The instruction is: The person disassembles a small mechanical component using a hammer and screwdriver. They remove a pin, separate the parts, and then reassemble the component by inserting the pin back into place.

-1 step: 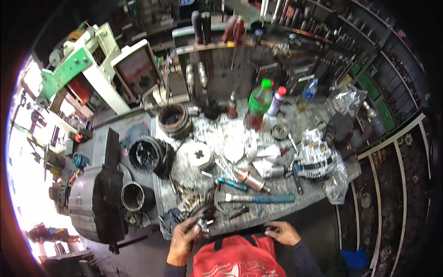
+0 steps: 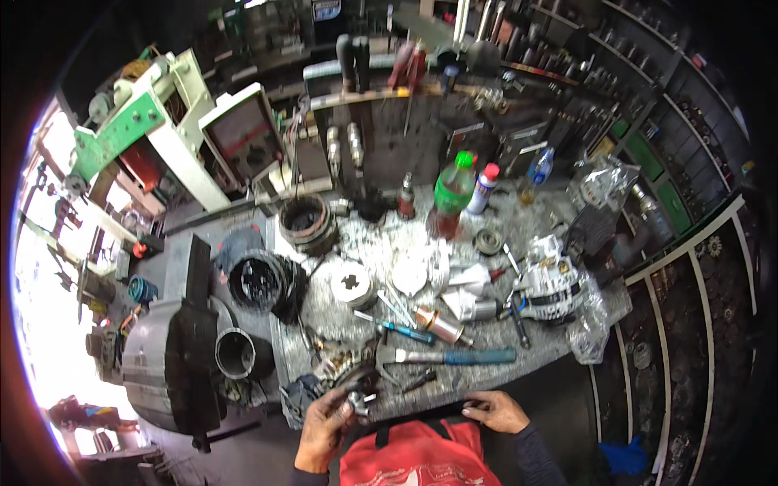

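At the bench's near edge, my left hand [image 2: 327,423] is closed around a small metal part [image 2: 357,400] with dark and shiny pieces. My right hand [image 2: 498,411] rests flat on the dark front edge of the workbench [image 2: 486,385], and I see nothing in it. Just beyond my hands lie a brush with a teal handle [image 2: 454,356], a small dark tool [image 2: 419,379] and a blue-handled screwdriver [image 2: 405,330]. A copper-wound rotor [image 2: 438,325] lies behind those. My red garment fills the lower middle.
A silver alternator [image 2: 547,287] sits at the right, with a plastic bag near it. A green bottle [image 2: 450,194] and a spray can [image 2: 484,188] stand at the back. A wound stator ring [image 2: 306,223], a black round housing [image 2: 259,280] and a grey motor casing [image 2: 172,364] crowd the left.
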